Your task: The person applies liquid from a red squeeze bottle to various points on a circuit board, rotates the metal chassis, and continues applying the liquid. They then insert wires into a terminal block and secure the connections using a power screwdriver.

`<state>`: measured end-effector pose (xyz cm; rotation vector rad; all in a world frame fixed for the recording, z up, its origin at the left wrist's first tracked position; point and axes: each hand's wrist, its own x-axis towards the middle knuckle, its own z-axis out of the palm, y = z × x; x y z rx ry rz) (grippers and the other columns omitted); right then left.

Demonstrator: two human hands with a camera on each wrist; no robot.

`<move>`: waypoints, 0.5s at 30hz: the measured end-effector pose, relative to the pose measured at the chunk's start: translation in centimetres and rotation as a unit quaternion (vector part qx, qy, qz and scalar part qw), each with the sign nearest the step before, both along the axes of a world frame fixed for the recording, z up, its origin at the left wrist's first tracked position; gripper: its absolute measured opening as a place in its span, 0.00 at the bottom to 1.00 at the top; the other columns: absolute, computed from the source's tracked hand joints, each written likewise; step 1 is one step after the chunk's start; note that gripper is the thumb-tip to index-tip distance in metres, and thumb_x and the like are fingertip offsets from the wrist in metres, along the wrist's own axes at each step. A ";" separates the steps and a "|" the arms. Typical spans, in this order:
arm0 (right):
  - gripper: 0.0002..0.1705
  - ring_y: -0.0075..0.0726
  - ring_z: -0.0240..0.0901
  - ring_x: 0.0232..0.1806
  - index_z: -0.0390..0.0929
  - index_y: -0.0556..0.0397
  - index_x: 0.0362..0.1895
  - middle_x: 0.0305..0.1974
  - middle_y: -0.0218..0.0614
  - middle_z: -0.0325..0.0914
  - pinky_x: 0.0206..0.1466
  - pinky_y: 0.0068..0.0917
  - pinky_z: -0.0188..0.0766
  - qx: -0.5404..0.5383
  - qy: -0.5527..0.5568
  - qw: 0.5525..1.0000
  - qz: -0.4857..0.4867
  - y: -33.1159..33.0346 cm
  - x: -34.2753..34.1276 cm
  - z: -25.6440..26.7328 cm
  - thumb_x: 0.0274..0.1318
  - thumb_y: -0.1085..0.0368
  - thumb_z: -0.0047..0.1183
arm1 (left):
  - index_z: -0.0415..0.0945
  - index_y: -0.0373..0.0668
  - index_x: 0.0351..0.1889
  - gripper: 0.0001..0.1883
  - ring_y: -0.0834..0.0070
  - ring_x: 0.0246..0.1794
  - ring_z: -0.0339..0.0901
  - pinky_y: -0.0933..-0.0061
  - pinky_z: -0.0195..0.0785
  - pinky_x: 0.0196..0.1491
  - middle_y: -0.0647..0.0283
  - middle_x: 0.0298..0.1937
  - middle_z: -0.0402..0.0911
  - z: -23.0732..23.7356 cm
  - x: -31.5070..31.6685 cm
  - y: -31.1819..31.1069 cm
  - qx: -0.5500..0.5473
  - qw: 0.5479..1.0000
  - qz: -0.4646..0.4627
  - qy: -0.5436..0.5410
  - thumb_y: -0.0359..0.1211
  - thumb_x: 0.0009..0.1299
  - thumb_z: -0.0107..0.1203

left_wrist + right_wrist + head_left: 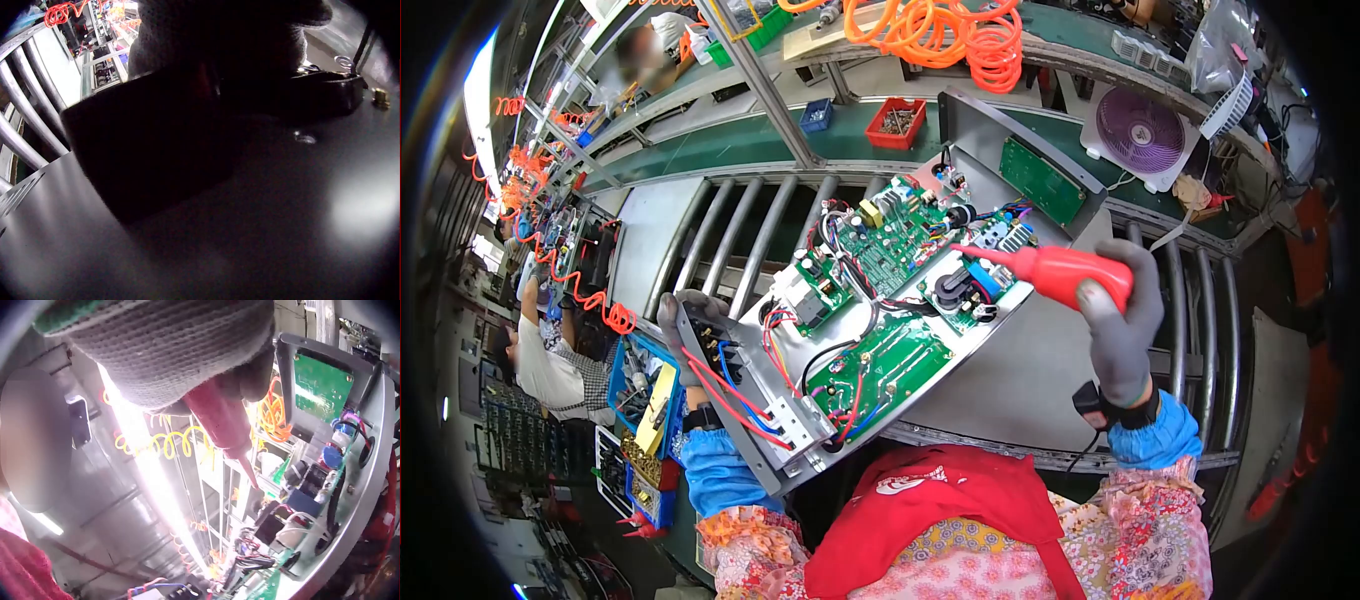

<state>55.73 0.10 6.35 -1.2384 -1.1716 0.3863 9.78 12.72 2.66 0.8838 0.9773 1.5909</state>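
My gloved right hand [1128, 325] grips a red squeeze bottle [1072, 279], its thin nozzle pointing left over the circuit boards. The right wrist view shows the same bottle [219, 419] below the knitted glove, nozzle tilted down. An open metal chassis [990, 355] lies slanted on the rollers, holding several green circuit boards [885, 245], wires and a black-and-blue component. At its left end, my gloved left hand [672, 322] holds the upright grey end panel [730, 420] near its top corner; part of that hand is hidden behind it. The left wrist view is mostly dark.
Metal rollers [762, 235] run beneath and beside the chassis. Behind stand a red bin [897, 123] of small parts, a blue bin [816, 115] and a purple fan [1138, 130]. Blue trays [632, 365] of parts sit at left. Orange coiled hoses [930, 35] hang above.
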 end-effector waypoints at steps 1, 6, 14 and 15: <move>0.22 0.29 0.71 0.42 0.71 0.59 0.51 0.43 0.37 0.72 0.47 0.28 0.71 -0.025 0.006 1.000 -0.014 -1.6 0.1 0.3 0.49 0.68 0.57 | 0.78 0.42 0.32 0.27 0.68 0.28 0.75 0.70 0.69 0.35 0.61 0.22 0.75 -0.1 -0.1 0.0 -0.001 1.000 0.000 0.000 0.59 0.70 0.53; 0.22 0.35 0.72 0.40 0.71 0.60 0.46 0.40 0.41 0.71 0.45 0.32 0.71 -0.019 -0.120 0.992 -0.031 -6.9 0.4 -1.5 0.42 0.70 0.58 | 0.78 0.42 0.32 0.26 0.67 0.29 0.75 0.70 0.70 0.35 0.60 0.22 0.75 -0.4 -0.9 0.3 0.017 0.998 -0.056 -0.014 0.58 0.71 0.52; 0.23 0.48 0.76 0.34 0.73 0.58 0.45 0.36 0.47 0.75 0.36 0.37 0.73 0.039 -0.204 0.977 -0.051 -7.8 -1.4 -4.7 0.41 0.72 0.64 | 0.78 0.42 0.31 0.27 0.66 0.29 0.75 0.67 0.70 0.36 0.60 0.21 0.75 -0.5 -1.1 0.7 0.019 0.998 -0.061 -0.013 0.58 0.71 0.51; 0.23 0.48 0.76 0.34 0.73 0.58 0.45 0.36 0.47 0.75 0.36 0.37 0.73 0.046 -0.205 0.976 -0.057 -7.7 -1.6 -5.0 0.41 0.72 0.64 | 0.78 0.41 0.31 0.28 0.66 0.28 0.75 0.66 0.70 0.36 0.60 0.21 0.75 -0.6 -1.3 0.8 0.021 0.998 -0.060 -0.008 0.59 0.71 0.51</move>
